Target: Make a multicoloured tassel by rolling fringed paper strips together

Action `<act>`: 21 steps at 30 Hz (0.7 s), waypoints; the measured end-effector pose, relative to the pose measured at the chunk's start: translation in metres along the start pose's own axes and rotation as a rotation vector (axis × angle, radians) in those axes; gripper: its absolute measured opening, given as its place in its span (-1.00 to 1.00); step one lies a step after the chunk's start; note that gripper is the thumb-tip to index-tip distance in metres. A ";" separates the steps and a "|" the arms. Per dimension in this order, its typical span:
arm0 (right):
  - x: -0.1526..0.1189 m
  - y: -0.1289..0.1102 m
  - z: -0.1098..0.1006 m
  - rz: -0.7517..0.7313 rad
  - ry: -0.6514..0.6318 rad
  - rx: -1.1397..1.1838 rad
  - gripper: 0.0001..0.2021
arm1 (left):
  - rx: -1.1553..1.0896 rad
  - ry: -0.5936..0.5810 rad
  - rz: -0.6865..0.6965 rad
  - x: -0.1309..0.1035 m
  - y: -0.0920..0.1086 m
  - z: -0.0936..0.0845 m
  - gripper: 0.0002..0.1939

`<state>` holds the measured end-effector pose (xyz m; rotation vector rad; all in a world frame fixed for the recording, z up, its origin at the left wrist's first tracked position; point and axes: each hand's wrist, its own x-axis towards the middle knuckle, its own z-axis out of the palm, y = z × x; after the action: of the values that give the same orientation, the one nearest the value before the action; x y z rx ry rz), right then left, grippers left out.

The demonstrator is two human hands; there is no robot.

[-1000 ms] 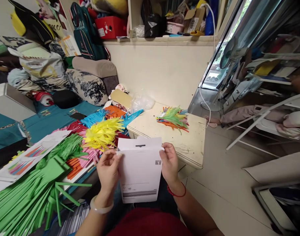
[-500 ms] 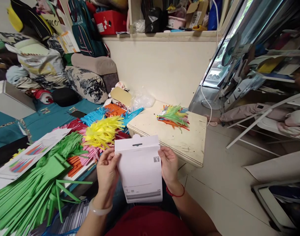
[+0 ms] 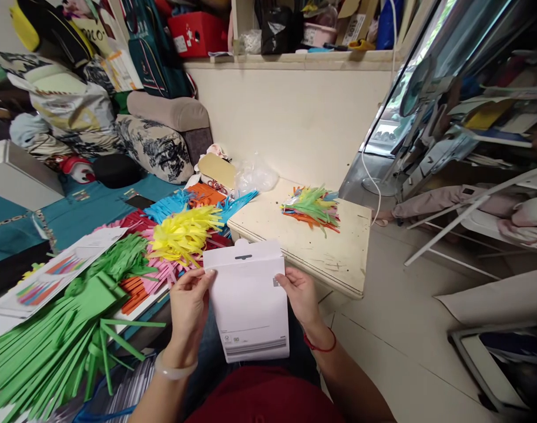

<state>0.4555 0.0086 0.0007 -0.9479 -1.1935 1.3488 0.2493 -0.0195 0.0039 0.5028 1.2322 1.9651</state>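
Note:
A flat white cardboard packet [image 3: 248,305] with a hang hole near its top edge is held up before my lap. My left hand [image 3: 190,302] pinches its upper left edge, thumb on the near face. On the opposite edge my right hand [image 3: 300,294] grips it, the thumb lying over a small grey printed square. Small print and a dark barcode-like band run along the packet's bottom. Left of my hands lie cut paper fringes: a yellow bundle [image 3: 184,235], green strips [image 3: 70,329] and orange rolled strips [image 3: 134,295]. Whatever is inside the packet is hidden.
A mixed-colour fringe bundle [image 3: 312,207] lies on a cream low table [image 3: 343,252] ahead. Printed sheets [image 3: 57,276] rest on the green strips. A white folding chair [image 3: 462,217] and a person's leg [image 3: 431,201] are at right. A clear plastic bag [image 3: 256,175] sits by the wall.
My right thumb has slid inward over the grey printed square, which it now partly covers. The packet has shifted slightly left; my left hand keeps its hold.

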 end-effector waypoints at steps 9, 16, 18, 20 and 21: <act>0.008 0.002 0.006 0.003 0.001 0.045 -0.73 | 0.023 0.054 -0.026 -0.005 0.010 -0.001 -0.67; 0.017 -0.008 0.012 -0.112 0.096 -0.015 -0.70 | 0.027 0.029 -0.014 -0.005 0.009 -0.001 -0.69; 0.017 -0.007 0.010 -0.087 0.025 0.004 -0.72 | 0.013 0.043 -0.016 -0.003 0.008 -0.002 -0.69; 0.017 -0.004 0.006 -0.007 -0.123 0.026 -0.68 | 0.010 0.069 -0.007 -0.001 0.006 -0.003 -0.69; 0.017 0.000 0.003 0.036 -0.187 0.019 -0.66 | 0.013 0.079 0.002 0.001 0.005 -0.003 -0.69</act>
<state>0.4500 0.0247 0.0031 -0.8474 -1.3066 1.5003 0.2445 -0.0219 0.0065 0.4367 1.2944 1.9969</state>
